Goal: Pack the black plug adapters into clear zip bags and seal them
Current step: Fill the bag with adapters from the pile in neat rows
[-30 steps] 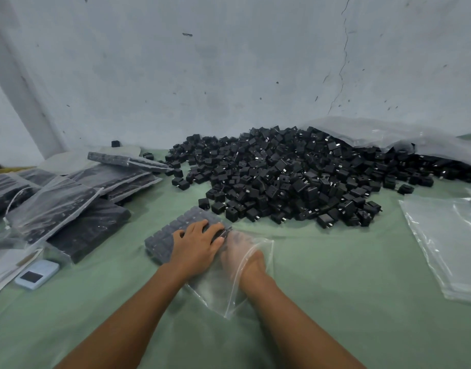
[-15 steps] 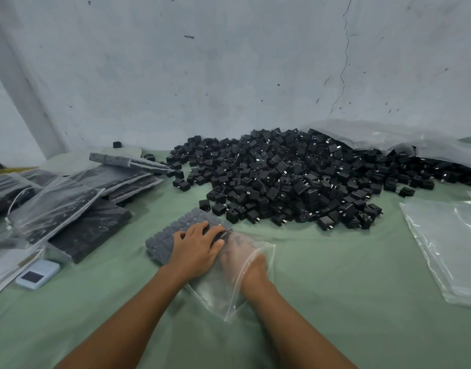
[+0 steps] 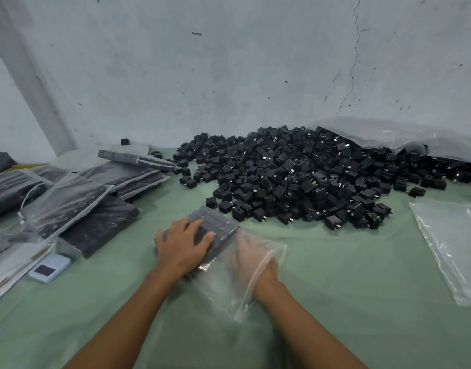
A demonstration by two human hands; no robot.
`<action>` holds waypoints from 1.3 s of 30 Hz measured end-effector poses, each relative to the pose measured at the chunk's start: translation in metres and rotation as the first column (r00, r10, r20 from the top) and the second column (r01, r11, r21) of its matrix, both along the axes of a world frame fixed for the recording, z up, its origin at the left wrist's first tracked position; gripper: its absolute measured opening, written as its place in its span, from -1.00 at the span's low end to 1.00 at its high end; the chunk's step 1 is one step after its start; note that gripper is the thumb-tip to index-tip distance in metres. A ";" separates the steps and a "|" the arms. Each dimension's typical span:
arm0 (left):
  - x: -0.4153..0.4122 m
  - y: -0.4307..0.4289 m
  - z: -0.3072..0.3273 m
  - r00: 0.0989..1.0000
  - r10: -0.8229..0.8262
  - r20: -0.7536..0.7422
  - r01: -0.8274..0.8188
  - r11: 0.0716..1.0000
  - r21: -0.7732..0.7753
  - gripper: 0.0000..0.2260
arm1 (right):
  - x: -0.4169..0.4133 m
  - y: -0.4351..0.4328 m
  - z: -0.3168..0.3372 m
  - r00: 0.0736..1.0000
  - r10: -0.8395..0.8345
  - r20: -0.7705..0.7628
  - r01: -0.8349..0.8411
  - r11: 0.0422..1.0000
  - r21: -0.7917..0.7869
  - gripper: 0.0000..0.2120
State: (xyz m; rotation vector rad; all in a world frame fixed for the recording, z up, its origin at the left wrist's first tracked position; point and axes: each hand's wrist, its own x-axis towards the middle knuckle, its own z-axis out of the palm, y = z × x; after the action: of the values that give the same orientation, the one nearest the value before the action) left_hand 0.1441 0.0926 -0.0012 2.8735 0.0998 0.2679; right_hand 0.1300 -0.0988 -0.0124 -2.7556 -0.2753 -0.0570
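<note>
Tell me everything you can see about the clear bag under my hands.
The clear zip bag is thin, glossy plastic, lying flat on the green cloth, its mouth open toward the person. A block of black adapters fills its far end. The left hand rests on top; the right hand reaches inside, blurred through the film.

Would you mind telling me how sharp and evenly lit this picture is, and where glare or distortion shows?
Head view: soft, even light; the left hand and the right hand, inside the clear zip bag, look slightly blurred; glare streaks the empty bags at right; the wide-angle lens likely slants the wall pillar.
</note>
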 end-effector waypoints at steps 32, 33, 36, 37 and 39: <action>-0.003 -0.037 -0.018 0.981 0.066 0.184 0.020 0.902 -0.431 -0.61 | -0.028 -0.056 0.001 0.982 -0.001 0.187 -0.029 0.987 0.158 -0.60; -0.004 -0.037 -0.017 0.981 0.067 0.185 0.021 0.900 -0.436 -0.56 | -0.028 -0.055 0.001 0.983 -0.002 0.185 -0.028 0.987 0.157 -0.61; -0.004 -0.036 -0.017 0.981 0.071 0.183 0.015 0.901 -0.433 -0.51 | -0.029 -0.055 0.003 0.986 -0.009 0.167 -0.019 0.986 0.165 -0.63; -0.004 -0.035 -0.017 0.981 0.068 0.182 0.018 0.903 -0.430 -0.51 | -0.029 -0.054 0.003 0.987 -0.011 0.163 -0.016 0.986 0.165 -0.63; -0.004 -0.036 -0.018 0.981 0.062 0.181 0.021 0.906 -0.422 -0.51 | -0.029 -0.054 0.002 0.989 -0.010 0.149 -0.015 0.986 0.166 -0.63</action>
State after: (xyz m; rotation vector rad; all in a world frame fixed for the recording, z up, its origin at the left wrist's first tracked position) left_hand 0.1406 0.0571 -0.0193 2.4028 0.1346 0.4632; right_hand 0.1010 -0.1532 -0.0102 -2.5874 -0.2994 -0.2741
